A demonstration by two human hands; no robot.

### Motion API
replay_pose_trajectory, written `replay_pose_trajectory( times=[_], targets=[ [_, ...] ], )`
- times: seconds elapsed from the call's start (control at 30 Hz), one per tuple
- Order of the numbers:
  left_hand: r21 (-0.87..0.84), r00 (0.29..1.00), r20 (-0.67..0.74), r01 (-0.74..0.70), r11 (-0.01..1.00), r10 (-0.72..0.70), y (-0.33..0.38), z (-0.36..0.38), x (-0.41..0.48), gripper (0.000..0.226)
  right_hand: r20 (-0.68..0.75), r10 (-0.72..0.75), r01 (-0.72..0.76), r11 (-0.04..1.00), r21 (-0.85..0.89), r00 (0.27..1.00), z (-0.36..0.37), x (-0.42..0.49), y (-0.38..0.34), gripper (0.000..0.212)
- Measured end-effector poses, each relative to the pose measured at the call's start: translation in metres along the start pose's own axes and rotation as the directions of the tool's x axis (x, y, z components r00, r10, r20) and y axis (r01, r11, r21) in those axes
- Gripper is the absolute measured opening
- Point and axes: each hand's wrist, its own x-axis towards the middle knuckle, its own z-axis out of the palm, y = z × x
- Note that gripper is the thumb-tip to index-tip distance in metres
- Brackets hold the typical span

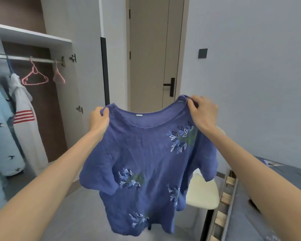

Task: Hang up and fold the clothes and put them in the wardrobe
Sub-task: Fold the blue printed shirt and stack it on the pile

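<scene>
The blue short-sleeved cloth top with white leaf embroidery (146, 153) hangs in mid-air right of the open white wardrobe (33, 35). Each shoulder is pinched under the curled fingers of the left hand (98, 119) and right hand (202, 113). It looks light, limp and creased, so the shoulders seem the soundest hold. Two bare pink plastic hangers (34, 71) hang on the wardrobe's rail. The floor toward it looks open, with a cream seat (202, 192) farther off.
</scene>
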Motion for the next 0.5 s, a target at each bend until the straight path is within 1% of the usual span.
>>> replay_pose_trajectory(
  times=[0.1, 0.17, 0.3, 0.5],
  targets=[
    [-0.038, 0.991, 0.052, -0.124, 0.992, 0.126, 0.012, 0.016, -0.005, 0.019, -0.068, 0.028, -0.032, 0.998, -0.056, 0.997, -0.031, 0.007, 0.016, 0.028],
    [-0.075, 0.98, 0.095, -0.167, 0.983, 0.174, 0.022, 0.03, -0.008, 0.02, -0.106, 0.054, -0.066, 0.992, -0.106, 0.993, -0.056, 0.01, 0.029, 0.028],
    [-0.236, 0.953, 0.176, -0.202, 0.951, 0.246, 0.06, 0.067, -0.027, 0.017, -0.202, 0.089, -0.128, 0.974, -0.188, 0.975, -0.116, 0.009, 0.051, 0.028],
    [-0.449, 0.875, 0.291, -0.232, 0.863, 0.386, 0.138, 0.12, -0.078, 0.016, -0.364, 0.121, -0.238, 0.924, -0.298, 0.924, -0.219, -0.003, 0.079, 0.03]
  ],
)
